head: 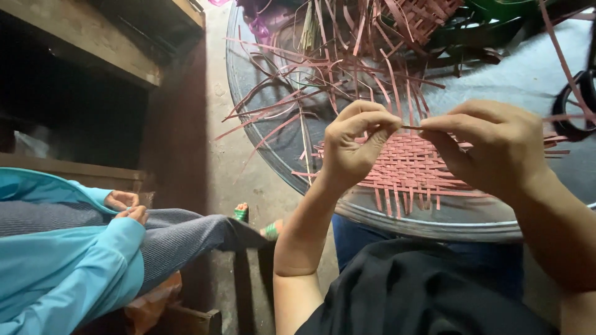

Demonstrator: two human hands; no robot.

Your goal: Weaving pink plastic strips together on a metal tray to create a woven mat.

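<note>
My left hand (355, 144) and my right hand (493, 149) are raised over a flat woven mat of reddish-pink strips (413, 170). Both pinch the same thin reddish strip (410, 128), which spans the small gap between their fingertips. The mat lies on a round glass-topped table (422, 224) near its front rim. Loose strip ends stick out of the mat's edges. Parts of the mat are hidden behind both hands.
Several loose reddish strips (292, 99) fan across the table's far side, beside another woven piece (422, 15) and dark rings (568, 105). A seated person in a light blue top (68, 267) and grey trousers is at left, feet in green sandals (242, 215). A wooden shelf (93, 43) stands behind.
</note>
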